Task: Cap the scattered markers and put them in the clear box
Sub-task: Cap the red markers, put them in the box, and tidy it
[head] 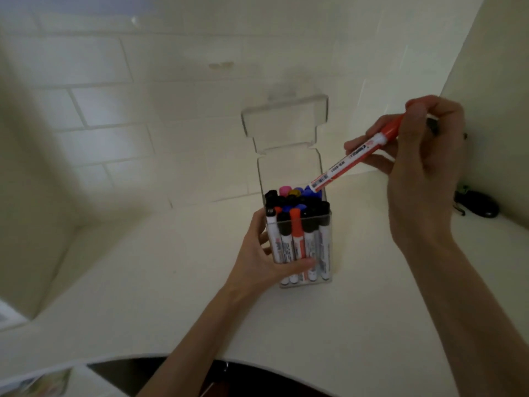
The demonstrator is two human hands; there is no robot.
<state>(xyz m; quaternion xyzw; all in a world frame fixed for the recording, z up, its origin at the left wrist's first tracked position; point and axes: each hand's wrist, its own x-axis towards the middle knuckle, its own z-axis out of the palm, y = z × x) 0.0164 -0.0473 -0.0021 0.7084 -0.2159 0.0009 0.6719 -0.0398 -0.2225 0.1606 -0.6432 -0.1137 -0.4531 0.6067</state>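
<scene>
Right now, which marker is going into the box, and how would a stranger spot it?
On the white table stands a clear box packed with upright markers, steadied by the left hand. Above its open top, the right hand holds one white marker with an orange-red cap. It alone slants, tail end at the box mouth.

A white counter (pixel 171 296) meets a wall of pale tiles (pixel 100 110) laid like bricks. The wall has a small brownish stain (pixel 220 65) high up. In the right corner a small black object (pixel 481 207) lies on the counter, beside a plain side wall (pixel 501 110). At the near edge is a dark curved surface (pixel 171 373), and far left some blurred printed paper (pixel 43 382).
</scene>
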